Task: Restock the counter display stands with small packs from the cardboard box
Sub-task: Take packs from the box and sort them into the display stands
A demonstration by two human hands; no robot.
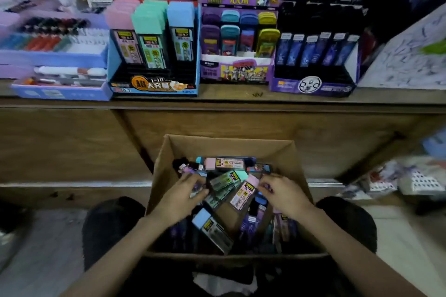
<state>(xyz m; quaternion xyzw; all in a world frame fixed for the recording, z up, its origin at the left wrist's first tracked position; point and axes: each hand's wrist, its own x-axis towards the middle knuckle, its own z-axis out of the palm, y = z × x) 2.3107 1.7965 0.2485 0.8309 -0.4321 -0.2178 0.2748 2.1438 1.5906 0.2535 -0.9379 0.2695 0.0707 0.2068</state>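
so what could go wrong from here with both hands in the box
The packs in the box lie mixed, pink, green and purple together, so one might land in the wrong stand: blue stand, purple stand or dark stand.
Both the left hand and right hand dig in the loose pile; the leaning pink pack could slide deeper or get bent.
Rows in the blue stand sit upright and tight; pushing one in could topple neighbours.
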